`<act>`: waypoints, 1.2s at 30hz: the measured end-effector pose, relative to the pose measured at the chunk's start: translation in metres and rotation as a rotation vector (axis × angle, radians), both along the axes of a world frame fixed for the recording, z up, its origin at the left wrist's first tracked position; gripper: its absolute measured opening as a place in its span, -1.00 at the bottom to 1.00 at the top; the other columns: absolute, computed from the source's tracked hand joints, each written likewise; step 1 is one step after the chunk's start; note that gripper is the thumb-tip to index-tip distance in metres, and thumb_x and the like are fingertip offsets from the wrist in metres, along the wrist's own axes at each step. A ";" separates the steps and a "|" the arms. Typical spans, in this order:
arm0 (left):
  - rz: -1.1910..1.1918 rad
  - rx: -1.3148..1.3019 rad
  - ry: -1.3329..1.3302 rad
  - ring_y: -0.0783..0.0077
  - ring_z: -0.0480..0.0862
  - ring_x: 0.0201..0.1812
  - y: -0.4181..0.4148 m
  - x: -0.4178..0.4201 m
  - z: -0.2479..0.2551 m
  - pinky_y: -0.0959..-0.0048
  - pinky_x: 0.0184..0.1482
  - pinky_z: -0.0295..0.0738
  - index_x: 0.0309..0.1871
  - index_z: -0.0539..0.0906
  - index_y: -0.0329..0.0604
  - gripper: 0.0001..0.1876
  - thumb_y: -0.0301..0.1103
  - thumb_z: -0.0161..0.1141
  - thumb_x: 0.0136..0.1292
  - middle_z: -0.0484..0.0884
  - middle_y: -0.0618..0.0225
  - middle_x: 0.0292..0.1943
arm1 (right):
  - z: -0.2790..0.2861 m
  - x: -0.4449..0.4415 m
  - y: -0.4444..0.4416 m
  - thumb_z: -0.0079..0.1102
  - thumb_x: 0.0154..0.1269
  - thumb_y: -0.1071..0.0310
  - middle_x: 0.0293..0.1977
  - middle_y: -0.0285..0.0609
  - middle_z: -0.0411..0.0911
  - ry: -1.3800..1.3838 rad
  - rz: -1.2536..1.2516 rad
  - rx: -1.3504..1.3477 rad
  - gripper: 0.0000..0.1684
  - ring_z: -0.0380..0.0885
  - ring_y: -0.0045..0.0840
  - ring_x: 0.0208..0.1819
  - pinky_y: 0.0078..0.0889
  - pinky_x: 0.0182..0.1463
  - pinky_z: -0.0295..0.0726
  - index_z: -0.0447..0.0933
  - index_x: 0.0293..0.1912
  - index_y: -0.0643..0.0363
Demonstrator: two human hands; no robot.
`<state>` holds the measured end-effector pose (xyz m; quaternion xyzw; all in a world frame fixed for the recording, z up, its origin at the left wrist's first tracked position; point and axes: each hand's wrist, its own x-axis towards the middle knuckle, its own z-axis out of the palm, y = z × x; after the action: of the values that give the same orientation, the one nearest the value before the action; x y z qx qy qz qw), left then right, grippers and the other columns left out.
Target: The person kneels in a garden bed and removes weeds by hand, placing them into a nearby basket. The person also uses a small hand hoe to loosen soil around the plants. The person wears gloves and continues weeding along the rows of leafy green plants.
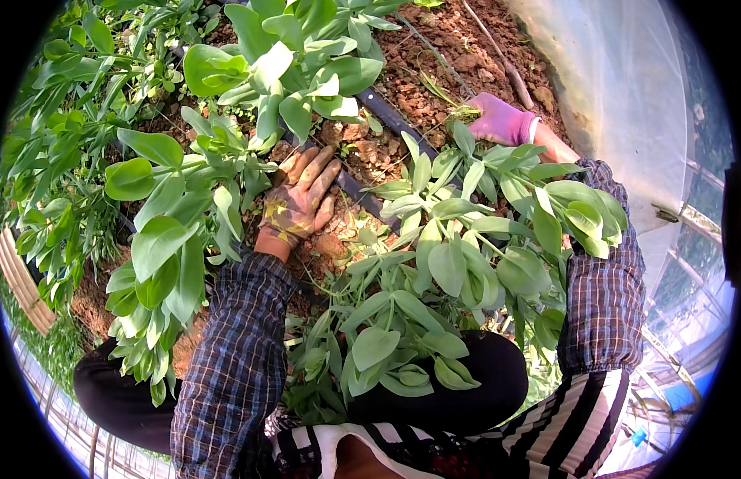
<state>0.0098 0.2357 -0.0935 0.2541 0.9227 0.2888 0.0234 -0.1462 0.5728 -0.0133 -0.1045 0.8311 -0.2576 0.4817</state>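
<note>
My left hand [302,194], in an earth-stained glove with yellowish patches, rests on the reddish soil with its fingers apart. Its fingertips reach beside a black irrigation pipe [355,190], and nothing shows in its grasp. Further up on the right, my right hand [502,121] wears a pink-purple glove. Its fingers close around a small tuft of grassy weeds [464,112], just above the soil. Broad-leaved green plants [460,263] stand between my arms and partly cover my right forearm. Another leafy plant [167,209] leans beside my left wrist.
A second black pipe [394,117] runs along the bed. A thin stick [507,69] lies on crumbly soil [418,54] near translucent plastic sheeting [621,108] at the right. Dense foliage [65,149] fills the left. My bent knees [496,371] press close to the plants.
</note>
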 end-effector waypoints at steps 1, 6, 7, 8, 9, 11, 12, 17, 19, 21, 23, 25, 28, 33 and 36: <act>-0.003 -0.001 0.001 0.21 0.26 0.30 0.000 0.000 0.000 0.21 0.29 0.19 0.23 0.36 0.07 -0.43 -0.25 0.07 0.05 0.24 0.39 0.32 | 0.000 0.000 0.002 0.22 0.08 0.34 -0.65 -0.38 0.45 -0.024 -0.043 -0.033 -0.77 0.32 -0.68 -0.60 -0.47 -0.52 0.32 0.55 -0.28 0.30; -0.031 0.028 0.036 0.21 0.27 0.30 0.012 -0.010 0.002 0.21 0.29 0.19 0.23 0.37 0.06 -0.43 -0.25 0.07 0.04 0.25 0.38 0.32 | 0.001 0.012 0.045 0.33 0.09 0.31 -0.42 -0.36 0.57 0.046 -0.263 -0.213 -0.71 0.44 -0.71 -0.39 -0.56 -0.24 0.45 0.56 -0.19 0.25; -0.015 0.002 0.024 0.21 0.27 0.30 0.005 -0.003 0.000 0.21 0.29 0.19 0.23 0.37 0.05 -0.43 -0.25 0.07 0.04 0.25 0.38 0.32 | -0.019 0.009 0.041 0.35 0.09 0.27 -0.34 -0.31 0.60 -0.098 -0.343 -0.247 -0.65 0.48 -0.69 -0.32 -0.56 -0.16 0.47 0.55 -0.15 0.24; 0.001 -0.028 0.006 0.21 0.27 0.30 -0.002 0.003 -0.002 0.21 0.29 0.19 0.22 0.38 0.04 -0.42 -0.26 0.07 0.04 0.26 0.37 0.31 | -0.033 0.014 0.039 0.35 0.10 0.26 -0.32 -0.30 0.60 -0.045 -0.331 -0.250 -0.63 0.49 -0.67 -0.30 -0.56 -0.13 0.47 0.54 -0.13 0.23; 0.008 -0.032 0.000 0.21 0.27 0.30 -0.004 0.005 -0.002 0.21 0.29 0.18 0.22 0.38 0.03 -0.42 -0.26 0.08 0.03 0.26 0.36 0.31 | -0.022 0.017 0.029 0.35 0.10 0.24 -0.30 -0.28 0.60 0.025 -0.326 -0.231 -0.61 0.50 -0.65 -0.28 -0.56 -0.10 0.47 0.53 -0.10 0.23; 0.014 -0.032 -0.003 0.20 0.27 0.30 -0.006 0.006 -0.003 0.21 0.30 0.18 0.22 0.38 0.02 -0.42 -0.26 0.08 0.02 0.26 0.35 0.31 | -0.005 0.014 0.020 0.33 0.13 0.26 -0.27 -0.24 0.60 0.125 -0.404 -0.170 -0.65 0.53 -0.59 -0.20 -0.53 0.01 0.44 0.53 -0.12 0.21; 0.014 -0.030 -0.001 0.20 0.27 0.29 -0.006 0.006 -0.003 0.21 0.30 0.18 0.22 0.38 0.01 -0.42 -0.26 0.09 0.02 0.27 0.35 0.30 | -0.002 0.013 0.020 0.30 0.15 0.27 -0.26 -0.24 0.60 0.142 -0.483 -0.234 -0.68 0.53 -0.58 -0.19 -0.52 0.03 0.43 0.54 -0.14 0.22; -0.024 -0.018 0.025 0.20 0.28 0.29 0.005 -0.005 0.001 0.21 0.29 0.19 0.21 0.38 0.01 -0.42 -0.25 0.09 0.02 0.26 0.35 0.31 | 0.035 0.006 0.019 0.17 0.25 0.18 -0.26 -0.33 0.57 0.309 -0.372 -0.270 -0.71 0.48 -0.60 -0.15 -0.51 0.09 0.36 0.58 -0.19 0.19; -0.007 -0.023 0.030 0.20 0.28 0.29 0.001 -0.001 -0.002 0.21 0.29 0.19 0.22 0.38 0.01 -0.42 -0.25 0.09 0.03 0.26 0.35 0.31 | 0.030 0.000 0.011 0.11 0.28 0.17 -0.29 -0.38 0.54 0.247 -0.304 -0.276 -0.73 0.44 -0.65 -0.21 -0.52 0.01 0.36 0.55 -0.20 0.18; -0.014 -0.025 0.039 0.20 0.28 0.28 -0.002 -0.001 -0.002 0.19 0.29 0.18 0.22 0.37 0.01 -0.42 -0.24 0.08 0.04 0.27 0.35 0.31 | 0.026 -0.006 0.009 0.09 0.30 0.17 -0.32 -0.40 0.53 0.219 -0.286 -0.273 -0.74 0.42 -0.67 -0.24 -0.53 -0.05 0.37 0.53 -0.21 0.18; -0.015 -0.027 0.003 0.18 0.28 0.28 -0.001 0.000 0.001 0.18 0.29 0.17 0.22 0.37 0.01 -0.43 -0.24 0.07 0.04 0.27 0.34 0.30 | 0.017 -0.015 0.009 0.09 0.30 0.20 -0.34 -0.38 0.54 0.337 -0.315 -0.388 -0.74 0.41 -0.71 -0.29 -0.58 -0.13 0.39 0.51 -0.19 0.21; -0.021 -0.041 -0.020 0.18 0.27 0.28 0.002 0.000 0.000 0.19 0.31 0.13 0.23 0.35 0.02 -0.43 -0.23 0.06 0.05 0.27 0.34 0.30 | 0.037 -0.028 -0.005 0.11 0.29 0.21 -0.25 -0.32 0.57 0.477 -0.423 -0.278 -0.71 0.44 -0.72 -0.23 -0.58 -0.10 0.41 0.52 -0.13 0.24; -0.024 -0.045 0.063 0.19 0.26 0.30 0.001 -0.001 -0.003 0.20 0.31 0.14 0.26 0.33 0.08 -0.45 -0.18 -0.01 0.13 0.25 0.35 0.32 | 0.050 -0.074 -0.003 0.22 0.20 0.13 -0.21 -0.21 0.59 0.665 -0.291 -0.166 -0.55 0.51 -0.64 -0.20 -0.49 -0.05 0.45 0.52 -0.06 0.31; -0.018 -0.029 0.053 0.18 0.29 0.28 0.003 -0.003 -0.003 0.20 0.30 0.15 0.25 0.34 0.07 -0.46 -0.16 0.00 0.13 0.28 0.33 0.30 | 0.020 -0.139 -0.032 0.22 0.18 0.18 -0.32 -0.11 0.60 0.764 -0.057 -0.036 -0.61 0.54 -0.42 -0.28 -0.34 -0.09 0.44 0.52 -0.08 0.23; -0.019 -0.015 0.047 0.19 0.29 0.28 0.003 -0.003 -0.004 0.21 0.30 0.15 0.25 0.35 0.06 -0.45 -0.15 0.01 0.13 0.28 0.33 0.30 | 0.005 -0.152 -0.067 0.18 0.19 0.19 -0.25 0.01 0.59 0.961 0.010 -0.022 -0.57 0.58 -0.23 -0.15 -0.24 -0.05 0.47 0.46 0.02 0.17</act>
<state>0.0065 0.2384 -0.0971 0.2694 0.9227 0.2756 0.0064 -0.2984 0.5056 -0.0087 -0.2210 0.9563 -0.1867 0.0431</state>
